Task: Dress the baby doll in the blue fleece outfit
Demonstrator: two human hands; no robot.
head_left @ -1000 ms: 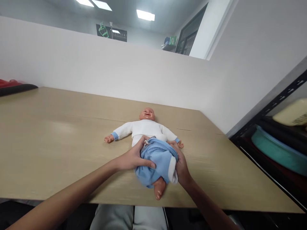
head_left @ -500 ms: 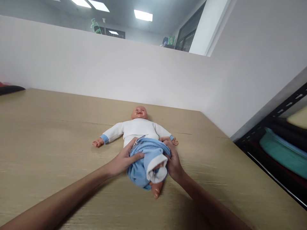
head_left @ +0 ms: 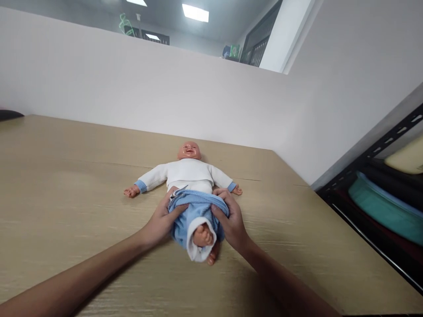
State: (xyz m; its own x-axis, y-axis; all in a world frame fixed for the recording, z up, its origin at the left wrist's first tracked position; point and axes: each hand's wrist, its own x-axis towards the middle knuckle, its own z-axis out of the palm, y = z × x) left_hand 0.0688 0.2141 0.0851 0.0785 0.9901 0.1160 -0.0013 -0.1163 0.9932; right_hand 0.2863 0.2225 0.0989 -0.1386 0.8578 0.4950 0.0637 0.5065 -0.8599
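Observation:
A baby doll [head_left: 189, 151] lies on its back with its arms spread and its head toward the wall. It wears a white top [head_left: 190, 171] with blue cuffs. Blue pants [head_left: 193, 215] with white leg cuffs are around its legs. My left hand [head_left: 164, 216] grips the waistband on the left side, thumb on the front. On the right side, my right hand [head_left: 233, 218] pinches the waistband between thumb and fingers. One doll foot [head_left: 202, 235] shows inside a white cuff; the other foot [head_left: 213, 256] pokes out just below it.
Beneath the doll is a wooden table [head_left: 82, 176], backed by a white partition wall [head_left: 148, 88]. A black metal rack [head_left: 373, 152] with a teal item [head_left: 380, 202] stands at the right. Something dark [head_left: 9, 115] sits at the far left edge.
The pants' waistband has moved a little toward the doll's waist. A foot now shows in the white cuff opening. My right thumb has come onto the front of the waistband.

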